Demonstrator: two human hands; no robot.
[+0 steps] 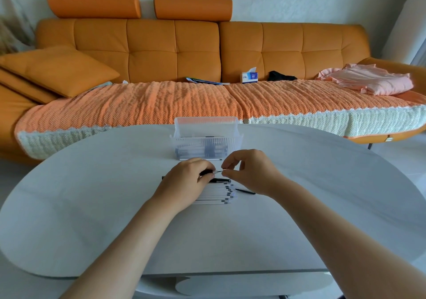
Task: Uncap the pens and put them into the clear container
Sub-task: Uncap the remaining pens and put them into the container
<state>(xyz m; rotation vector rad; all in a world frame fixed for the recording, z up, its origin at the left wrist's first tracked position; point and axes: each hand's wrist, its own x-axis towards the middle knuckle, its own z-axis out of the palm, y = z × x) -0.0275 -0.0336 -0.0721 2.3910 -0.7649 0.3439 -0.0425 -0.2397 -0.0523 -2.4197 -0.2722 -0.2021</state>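
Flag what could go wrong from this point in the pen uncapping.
The left hand grips the pen while the right hand pinches its tip end right by the row of pens; a slip could scatter that row. A thin black piece lies loose on the table by the right wrist and might be swept off. The clear container stands close beyond the hands; a hasty drop-in could nudge it.

Left hand point(191, 180) grips black pen point(207, 172); right hand point(250, 172) pinches its tip end. Row of pens point(219, 196) beneath both hands. Clear container point(205, 142) just beyond them.
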